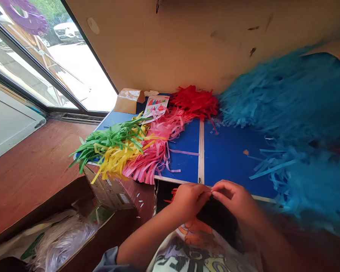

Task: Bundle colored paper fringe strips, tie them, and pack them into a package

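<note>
My left hand point(191, 200) and my right hand point(234, 194) meet in front of the blue table's near edge, over my lap. Both are closed in a pinch, thumb against forefinger, their tips almost touching. Whatever lies between the fingertips is too small to name. Red paper strips point(173, 194) show behind my left hand; I cannot tell whether they hang from it. Beyond that hand, pink paper tassels point(153, 151), yellow tassels point(119, 158) and green tassels point(110, 139) lie in overlapping bunches. A red tassel bunch point(197, 102) sits at the back.
The blue folding table point(232, 151) stands against the wall. Large heaps of blue fringe point(283, 90) cover its right side. A brown paper packet point(129, 101) and a printed card point(157, 104) stand at the back left. On the floor, an open cardboard box point(102, 189) holds whitish fringe point(65, 238).
</note>
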A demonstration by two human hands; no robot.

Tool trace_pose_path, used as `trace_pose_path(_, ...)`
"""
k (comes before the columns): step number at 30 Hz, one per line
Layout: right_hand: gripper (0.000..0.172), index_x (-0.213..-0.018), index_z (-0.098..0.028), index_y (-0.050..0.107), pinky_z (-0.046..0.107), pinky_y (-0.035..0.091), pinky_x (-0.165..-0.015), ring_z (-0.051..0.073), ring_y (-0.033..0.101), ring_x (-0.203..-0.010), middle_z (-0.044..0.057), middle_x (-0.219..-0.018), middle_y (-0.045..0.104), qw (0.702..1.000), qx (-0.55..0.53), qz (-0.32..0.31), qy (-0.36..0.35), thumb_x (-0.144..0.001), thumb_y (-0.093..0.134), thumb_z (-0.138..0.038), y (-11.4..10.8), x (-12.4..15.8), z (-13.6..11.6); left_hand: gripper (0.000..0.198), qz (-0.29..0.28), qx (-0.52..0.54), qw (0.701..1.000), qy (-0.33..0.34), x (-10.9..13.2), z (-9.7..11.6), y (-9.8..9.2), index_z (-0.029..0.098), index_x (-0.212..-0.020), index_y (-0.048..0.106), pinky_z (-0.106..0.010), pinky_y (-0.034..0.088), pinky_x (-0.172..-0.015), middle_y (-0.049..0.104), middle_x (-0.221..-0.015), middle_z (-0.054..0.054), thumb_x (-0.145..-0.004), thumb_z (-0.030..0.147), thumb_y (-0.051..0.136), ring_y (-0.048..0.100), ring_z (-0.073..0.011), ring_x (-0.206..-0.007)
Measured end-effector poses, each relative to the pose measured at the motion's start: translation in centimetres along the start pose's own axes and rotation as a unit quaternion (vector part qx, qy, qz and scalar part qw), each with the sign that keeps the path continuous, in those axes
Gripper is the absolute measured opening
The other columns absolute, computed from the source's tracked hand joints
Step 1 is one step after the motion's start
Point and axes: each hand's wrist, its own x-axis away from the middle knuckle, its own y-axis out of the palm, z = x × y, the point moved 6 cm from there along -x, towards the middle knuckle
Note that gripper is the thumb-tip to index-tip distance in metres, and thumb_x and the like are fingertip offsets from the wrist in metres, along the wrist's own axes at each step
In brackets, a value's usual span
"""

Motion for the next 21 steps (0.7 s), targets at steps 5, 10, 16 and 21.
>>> trace_pose_path(5, 0.016, -0.076, -0.020, 0.059, 0.025, 0.047, -0.062, 0.015, 0.057, -0.066, 0.001, -0.071, 0.061, 0.996, -0.083, 0.043, 0.003, -0.078, 0.055, -0.035, -0.1, 0.0, 1.2, 0.017, -0.013, 0.067, 0.997, -0.036, -0.4, -0.3, -0.1, 0.019, -0.092, 0.069, -0.019, 0.045, -0.061, 0.071, -0.077, -0.002, -0.084, 0.023, 0.054, 0.063, -0.0129, -0.067)
trace_pose_path(10, 0.013, -0.078, -0.019, 0.059, 0.027, 0.048, -0.065, 0.016, 0.058, -0.070, 0.003, -0.075, 0.061, 0.992, -0.129, 0.008, 0.010, -0.075, 0.058, -0.032, 1.3, -0.2, 2.0, 0.017, -0.009, 0.086, 0.995, -0.040, -0.2, -0.7, 0.4, 0.018, -0.084, 0.069, -0.019, 0.047, -0.061, 0.071, -0.074, -0.001, -0.084, 0.018, 0.052, 0.064, -0.0123, -0.066)
trace_pose_path(16, 0.022, -0.081, -0.019, 0.058, 0.026, 0.049, -0.064, 0.015, 0.058, -0.069, 0.003, -0.077, 0.062, 0.972, -0.228, 0.012, 0.054, -0.072, 0.063, -0.038, 1.0, 0.0, 3.5, 0.019, 0.018, 0.089, 0.994, -0.054, -0.1, -1.4, 1.0, 0.018, -0.093, 0.068, -0.021, 0.048, -0.061, 0.071, -0.075, -0.002, -0.084, 0.021, 0.051, 0.064, -0.0131, -0.065)
trace_pose_path(21, 0.017, -0.073, -0.019, 0.056, 0.025, 0.046, -0.061, 0.015, 0.055, -0.069, 0.002, -0.075, 0.057, 0.996, -0.079, 0.034, -0.003, -0.081, 0.050, -0.033, 0.0, 0.3, 2.4, 0.022, -0.025, 0.012, 1.000, 0.000, -0.7, -0.2, 1.4, 0.020, -0.100, 0.065, -0.021, 0.046, -0.065, 0.070, -0.081, -0.003, -0.081, 0.021, 0.056, 0.063, -0.0142, -0.071)
